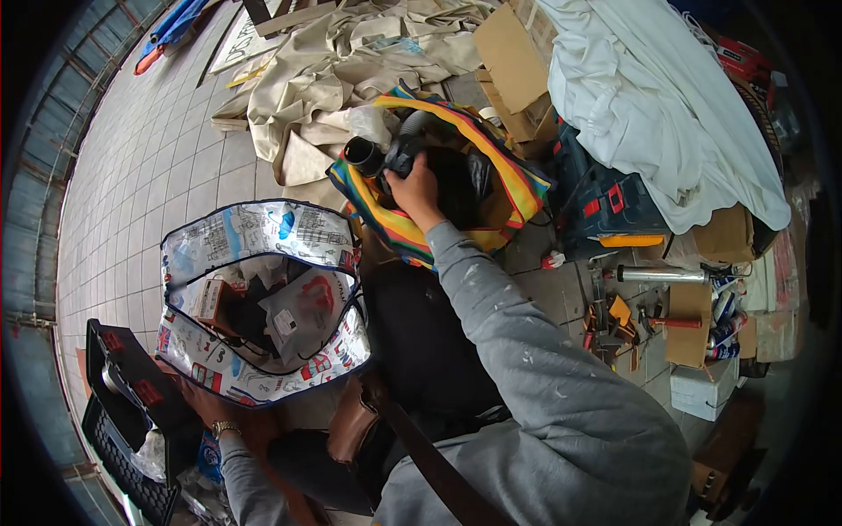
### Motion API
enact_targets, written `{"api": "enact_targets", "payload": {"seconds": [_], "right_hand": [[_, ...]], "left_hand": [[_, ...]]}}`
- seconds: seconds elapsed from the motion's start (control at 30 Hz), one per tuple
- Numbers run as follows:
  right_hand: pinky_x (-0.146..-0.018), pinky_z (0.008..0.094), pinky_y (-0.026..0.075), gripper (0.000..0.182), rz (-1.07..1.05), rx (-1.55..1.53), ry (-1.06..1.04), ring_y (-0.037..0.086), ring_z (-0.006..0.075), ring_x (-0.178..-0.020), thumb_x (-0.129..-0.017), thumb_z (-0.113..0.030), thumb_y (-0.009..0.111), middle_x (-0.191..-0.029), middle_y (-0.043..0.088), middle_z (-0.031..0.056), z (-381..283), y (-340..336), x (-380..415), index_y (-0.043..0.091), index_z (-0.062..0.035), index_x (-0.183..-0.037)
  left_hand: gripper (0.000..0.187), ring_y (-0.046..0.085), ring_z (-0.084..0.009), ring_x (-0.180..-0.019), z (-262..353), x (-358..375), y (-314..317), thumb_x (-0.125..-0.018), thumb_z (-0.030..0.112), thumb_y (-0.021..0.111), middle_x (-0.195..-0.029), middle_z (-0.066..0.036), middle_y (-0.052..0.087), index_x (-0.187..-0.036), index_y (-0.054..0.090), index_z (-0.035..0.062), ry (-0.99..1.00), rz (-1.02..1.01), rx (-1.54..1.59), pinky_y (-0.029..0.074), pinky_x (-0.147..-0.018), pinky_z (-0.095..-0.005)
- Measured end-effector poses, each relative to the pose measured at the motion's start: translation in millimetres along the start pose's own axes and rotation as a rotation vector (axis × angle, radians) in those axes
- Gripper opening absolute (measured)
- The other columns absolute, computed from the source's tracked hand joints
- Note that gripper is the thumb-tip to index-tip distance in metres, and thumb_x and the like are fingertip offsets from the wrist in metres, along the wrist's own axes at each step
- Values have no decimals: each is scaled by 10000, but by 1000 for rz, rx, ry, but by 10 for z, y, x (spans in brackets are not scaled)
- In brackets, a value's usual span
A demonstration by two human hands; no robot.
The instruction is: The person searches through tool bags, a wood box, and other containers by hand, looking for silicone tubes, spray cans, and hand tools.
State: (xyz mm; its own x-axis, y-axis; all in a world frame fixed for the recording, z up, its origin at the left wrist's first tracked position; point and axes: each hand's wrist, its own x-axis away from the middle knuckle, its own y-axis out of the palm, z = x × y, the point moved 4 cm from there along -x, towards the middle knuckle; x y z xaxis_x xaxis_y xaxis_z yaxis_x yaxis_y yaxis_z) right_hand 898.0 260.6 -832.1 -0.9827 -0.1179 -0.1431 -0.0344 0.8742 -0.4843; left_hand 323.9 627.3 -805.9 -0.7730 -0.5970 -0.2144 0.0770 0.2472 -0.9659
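My right hand [416,190] reaches over the striped multicoloured bag [519,186] and is closed around a black piece with a round open end [363,154]. Its exact kind I cannot make out. A grey ribbed hose [416,124] shows just behind it, inside the bag's mouth. My left hand [207,407], with a watch on the wrist, is low beside the white printed bag [230,230], between it and the black tool case [145,373]. Its fingers are mostly hidden. The white bag stands open, holding a small orange-and-white box [210,302] and a plastic bag [303,309].
Crumpled beige cloth [324,66] covers the tiled floor ahead. At right are a cardboard box [519,53], a white sheet [649,105], a dark blue case [588,193], a caulking gun [662,274] and several hand tools [618,324]. A brown bag [353,425] hangs at my front.
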Motion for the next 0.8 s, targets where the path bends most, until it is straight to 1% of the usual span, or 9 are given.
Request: {"api": "enact_targets", "payload": {"seconds": [0.07,0.23,0.3,0.43,0.5,0.57,0.67,0.73,0.8], "right_hand": [[-875,527,522,619,72,-136,-228,664,501,-975,-855,-299,777,-1038,692,304,-535,318,225,489,17,-1303],[-934,519,501,633,-29,-31,-229,640,484,-1073,-904,-266,717,-1166,640,338,-665,441,499,464,56,-1387],[-948,499,502,525,-30,298,-317,637,454,-1059,-916,-243,698,-1194,644,294,-720,251,511,554,47,-1330],[-959,467,467,293,252,100,-617,597,367,-1074,-884,-136,700,-1117,615,172,-913,-879,730,658,-58,-1163],[-930,466,471,311,298,140,-367,593,390,-1065,-921,-179,693,-1161,591,198,-335,-1198,690,585,-21,-1165],[-856,469,497,320,54,175,-87,623,398,-962,-984,-281,655,-1013,627,186,624,-1249,745,578,-4,-1122],[-780,486,478,292,-155,336,-459,628,382,-876,-976,-266,661,-821,638,165,1285,-1451,1051,634,-7,-844],[-798,407,489,352,-203,443,-343,631,289,-838,-1023,-308,622,-841,648,157,1008,-1706,943,653,3,-861],[-805,339,471,357,-206,32,46,590,157,-843,-1036,-333,628,-848,640,73,1302,-1850,668,669,1,-918]], "left_hand": [[554,373,-414,-1441,-116,64,94,-924,305,603,-1532,-217,467,-1399,572,21,-19,81,-16,312,-1147,-532],[575,390,-421,-1428,-72,11,66,-922,341,601,-1545,-224,455,-1400,576,22,-5,26,11,322,-1142,-535],[583,395,-421,-1422,-212,70,189,-909,346,625,-1545,-226,454,-1392,582,23,-38,5,-36,328,-1139,-527],[606,388,-426,-1424,-87,55,63,-892,352,645,-1510,-240,477,-1382,581,2,-66,72,73,324,-1140,-531],[575,377,-425,-1434,-50,59,37,-896,334,638,-1503,-244,480,-1359,597,-5,-2,79,24,313,-1146,-534],[524,386,-430,-1427,-11,86,-29,-888,314,633,-1484,-243,500,-1306,636,-2,-42,50,9,306,-1156,-534],[485,409,-416,-1416,115,13,-123,-893,303,612,-1451,-225,548,-1268,671,2,-54,39,-49,316,-1164,-507],[460,414,-413,-1412,216,19,-198,-899,293,603,-1451,-220,553,-1247,688,5,-2,30,-113,321,-1163,-505],[445,416,-412,-1411,182,18,-170,-903,287,597,-1453,-219,551,-1234,699,7,28,32,-145,324,-1163,-507]]}}
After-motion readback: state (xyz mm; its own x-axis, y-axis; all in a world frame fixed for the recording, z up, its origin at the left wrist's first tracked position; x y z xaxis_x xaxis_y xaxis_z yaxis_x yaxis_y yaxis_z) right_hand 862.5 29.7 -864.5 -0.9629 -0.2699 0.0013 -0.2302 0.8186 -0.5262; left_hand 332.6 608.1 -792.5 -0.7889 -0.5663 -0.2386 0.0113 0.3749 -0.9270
